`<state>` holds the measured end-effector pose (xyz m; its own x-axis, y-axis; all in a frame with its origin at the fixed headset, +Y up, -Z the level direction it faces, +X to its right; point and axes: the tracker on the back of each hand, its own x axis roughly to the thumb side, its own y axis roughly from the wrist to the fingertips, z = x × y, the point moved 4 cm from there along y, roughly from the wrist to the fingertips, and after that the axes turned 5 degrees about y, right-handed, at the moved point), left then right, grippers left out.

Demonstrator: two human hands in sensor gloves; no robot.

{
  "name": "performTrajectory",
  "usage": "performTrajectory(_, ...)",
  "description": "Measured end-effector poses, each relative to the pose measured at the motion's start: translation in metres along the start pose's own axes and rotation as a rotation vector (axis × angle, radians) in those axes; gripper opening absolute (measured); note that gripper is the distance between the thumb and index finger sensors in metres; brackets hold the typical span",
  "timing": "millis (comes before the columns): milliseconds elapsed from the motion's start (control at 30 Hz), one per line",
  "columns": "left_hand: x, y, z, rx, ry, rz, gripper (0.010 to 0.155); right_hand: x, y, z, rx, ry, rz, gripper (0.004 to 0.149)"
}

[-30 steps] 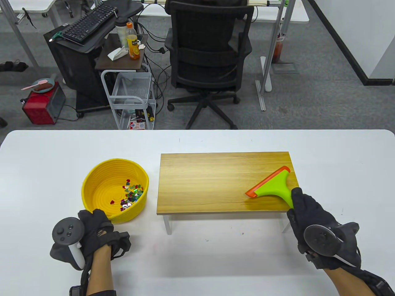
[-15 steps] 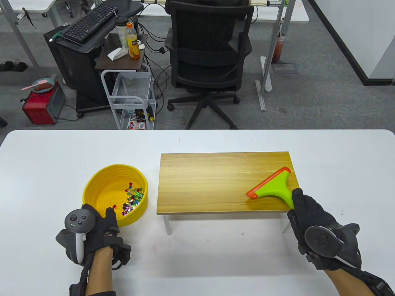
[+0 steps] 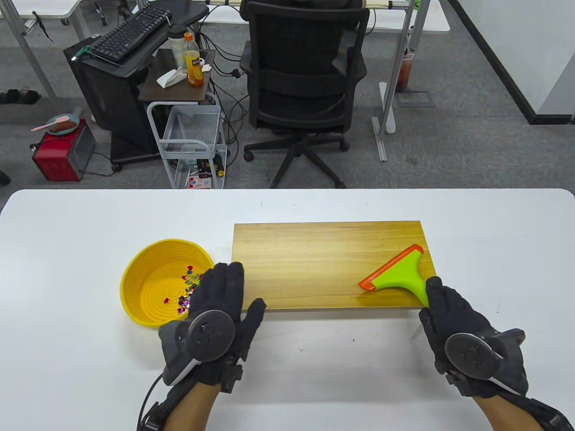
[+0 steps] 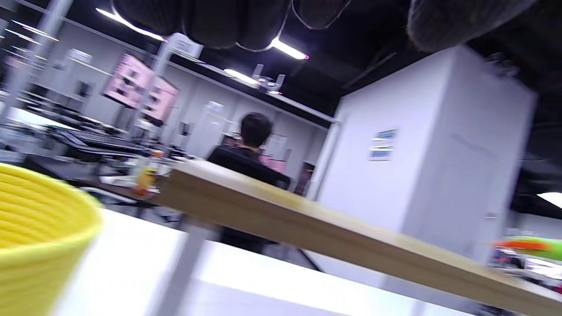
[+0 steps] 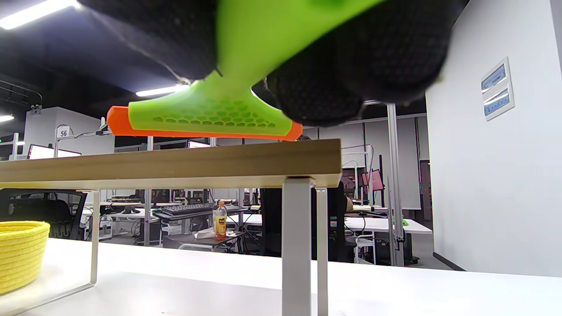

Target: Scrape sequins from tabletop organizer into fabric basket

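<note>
The yellow fabric basket (image 3: 150,287) stands on the white table left of the wooden tabletop organizer (image 3: 314,265); colourful sequins (image 3: 191,287) lie in its right half. No sequins show on the organizer top. My left hand (image 3: 224,298) hovers open, fingers spread, over the gap between the basket's right rim and the organizer's front left corner, holding nothing. My right hand (image 3: 449,314) grips the handle of the green scraper (image 3: 397,274), whose orange blade (image 3: 388,265) rests on the organizer's right end. The right wrist view shows the scraper (image 5: 210,116) on the organizer (image 5: 175,164).
The organizer stands on thin white metal legs (image 5: 296,245). The white table (image 3: 67,251) stretches around both objects. A black office chair (image 3: 305,81) and a wire cart (image 3: 191,143) stand beyond the far edge. The basket (image 4: 39,237) fills the left wrist view's lower left.
My left hand let go of the basket's near rim and moved right, now open beside the organizer's front left corner. The basket settled flat. The right hand and scraper barely moved.
</note>
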<state>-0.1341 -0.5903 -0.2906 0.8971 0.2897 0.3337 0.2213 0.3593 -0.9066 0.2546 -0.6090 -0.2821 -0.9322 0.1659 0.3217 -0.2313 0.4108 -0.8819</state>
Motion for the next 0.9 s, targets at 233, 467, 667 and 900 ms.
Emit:
performTrajectory(233, 0.045, -0.012, -0.026, 0.007, -0.097, -0.301, 0.072, 0.002, -0.006, 0.000, -0.004, 0.010, -0.006, 0.061)
performTrajectory(467, 0.064, -0.022, -0.051, -0.012, -0.102, -0.432, 0.071, 0.003, -0.009, 0.004, -0.002, 0.018, -0.009, 0.061)
performTrajectory(667, 0.065, -0.027, -0.076, -0.035, -0.104, -0.463, 0.069, 0.006, -0.011, 0.000, -0.010, 0.044, -0.013, 0.061)
performTrajectory(900, 0.058, -0.031, -0.096, -0.036, -0.133, -0.449, 0.069, -0.006, -0.005, -0.017, -0.038, 0.052, 0.035, 0.061)
